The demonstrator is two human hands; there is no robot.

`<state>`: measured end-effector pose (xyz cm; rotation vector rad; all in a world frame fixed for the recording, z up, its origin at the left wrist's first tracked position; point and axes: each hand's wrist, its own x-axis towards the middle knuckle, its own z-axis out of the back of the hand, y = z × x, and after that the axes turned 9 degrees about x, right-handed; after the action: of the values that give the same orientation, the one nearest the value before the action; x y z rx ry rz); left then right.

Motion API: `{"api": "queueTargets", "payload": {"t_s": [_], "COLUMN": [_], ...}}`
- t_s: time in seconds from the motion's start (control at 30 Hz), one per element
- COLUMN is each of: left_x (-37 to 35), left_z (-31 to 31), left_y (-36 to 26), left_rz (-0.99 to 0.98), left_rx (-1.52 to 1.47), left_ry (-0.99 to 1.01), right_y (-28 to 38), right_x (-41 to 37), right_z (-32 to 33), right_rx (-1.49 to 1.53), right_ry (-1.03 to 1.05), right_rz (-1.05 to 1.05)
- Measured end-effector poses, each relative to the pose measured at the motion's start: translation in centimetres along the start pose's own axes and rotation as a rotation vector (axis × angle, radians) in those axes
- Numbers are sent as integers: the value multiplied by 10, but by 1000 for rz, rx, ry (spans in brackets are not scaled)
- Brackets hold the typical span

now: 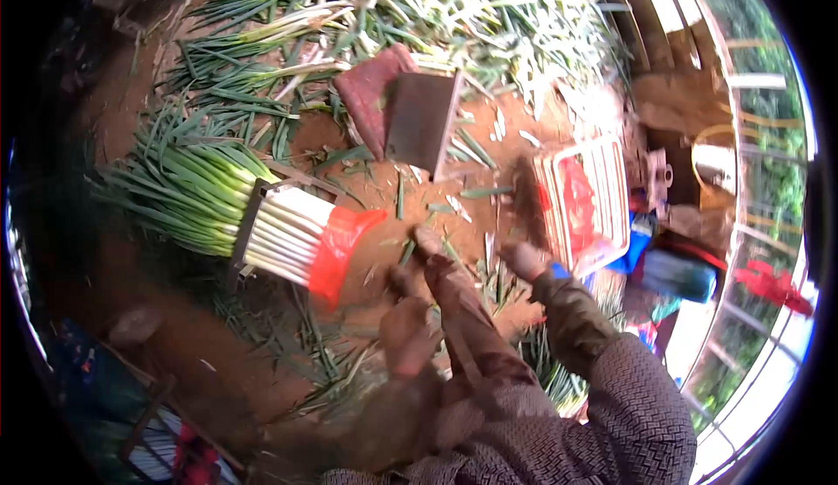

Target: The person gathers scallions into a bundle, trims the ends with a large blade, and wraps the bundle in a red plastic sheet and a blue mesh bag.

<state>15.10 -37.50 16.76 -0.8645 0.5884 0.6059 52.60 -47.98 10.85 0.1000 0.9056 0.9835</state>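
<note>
My right hand (524,261) is beside the lower left edge of a stack of pale crates or trays (587,197) with red plastic on it. Its fingers look curled together; anything in them is too small to make out. My left hand (408,337), smeared by motion, is low over the floor near my feet (428,240), and its fingers cannot be read. Left of my feet, a bundle of green onions (284,227) lies in a metal frame (247,232), its white ends partly covered by red plastic (342,249).
Loose green onions (489,13) are heaped across the top. A dark metal plate (422,118) stands beside a reddish cloth (371,92) on the dirt floor. A blue container (635,242) is at the right. Another frame (144,437) holds onions at the lower left.
</note>
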Motion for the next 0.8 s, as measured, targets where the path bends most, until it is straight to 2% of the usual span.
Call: {"api": "queueTargets", "payload": {"t_s": [0.07,0.13,0.17,0.2,0.23,0.3,0.4,0.43,0.47,0.53,0.6,0.73,0.8], "left_x": [20,45,53,47,35,16,-19,-30,-40,-58,-66,-68,-56], "left_z": [-15,-40,-43,-21,9,16,11,-1,-20,-44,-57,-88,-94], "left_y": [-13,-1,4,-10,-23,-6,15,29,49,82,93,99,63], "left_rz": [-164,-326,-373,-202,-32,-64,204,156,108,144,186,345,338], "left_rx": [6,-17,-32,-60,-72,-62,-532,-515,-497,-272,-214,-224,-146], "left_ry": [89,135,153,190,220,177,214,166,121,199,244,351,279], "right_y": [-57,-52,-59,-63,-54,-50,-36,-35,-33,-38,-47,-92,-132], "right_x": [-49,-102,-125,-156,-182,-217,-247,-253,-258,-263,-263,-255,-243], "right_z": [-8,10,8,-1,-6,-24,-53,-63,-67,-75,-77,-62,-61], "right_rx": [-210,299,369,431,527,671,550,584,554,617,645,689,726], "right_ry": [-114,-271,-362,-436,-459,-491,-397,-374,-344,-373,-458,-484,-501], "right_rz": [-14,-495,-489,-482,-564,-692,-741,-834,-832,-826,-797,-845,-866]}}
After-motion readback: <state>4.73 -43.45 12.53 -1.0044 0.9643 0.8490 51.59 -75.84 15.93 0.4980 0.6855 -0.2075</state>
